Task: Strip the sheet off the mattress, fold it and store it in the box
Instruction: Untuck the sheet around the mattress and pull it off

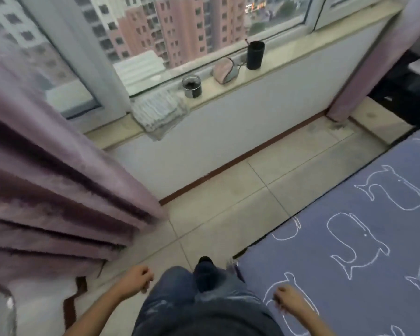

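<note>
Sheet: blue-violet cloth printed with white outline whales, spread flat and smooth over the bed at the right of the view; the mattress beneath is fully covered and cannot be seen. Its visible long edge runs on a diagonal from a corner beside the person's leg, at the lower middle, up and away to the right toward the wall under the window, so the long axis points toward that wall. The near corner sits tight, not lifted. Left hand hangs over the tiled floor, well apart from the sheet, fingers loosely curled and holding nothing. Right hand is above the sheet's near end, fingers loosely curled downward, gripping nothing; whether the fingertips touch the cloth cannot be told. A mauve curtain hangs at the left. On the windowsill stand a black cup and a small jar, with a folded cloth overhanging its edge.
</note>
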